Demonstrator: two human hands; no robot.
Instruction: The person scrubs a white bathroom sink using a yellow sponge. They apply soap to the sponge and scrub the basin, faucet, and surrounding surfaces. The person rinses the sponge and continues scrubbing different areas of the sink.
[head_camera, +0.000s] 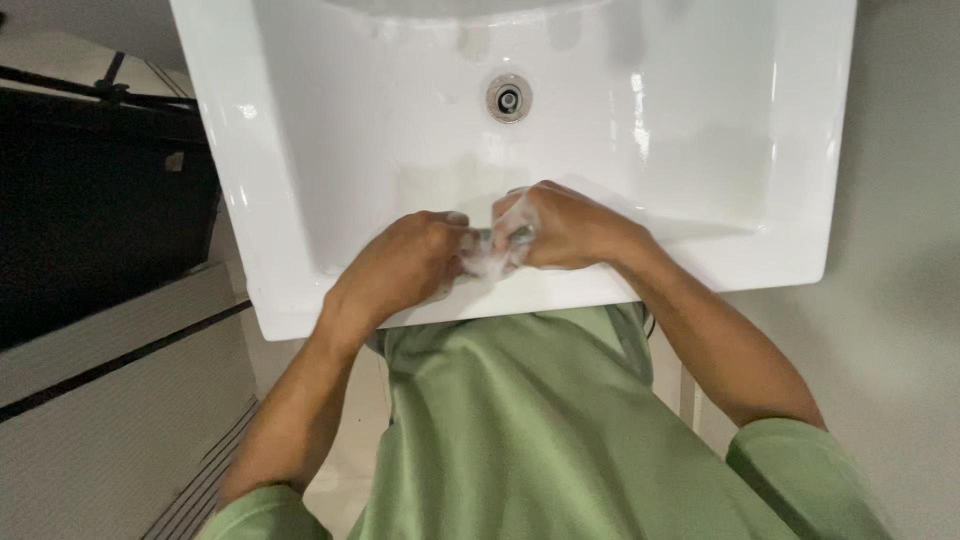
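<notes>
No packages, labels, signs or screens anywhere in this shot, as far as I can see.
</notes>
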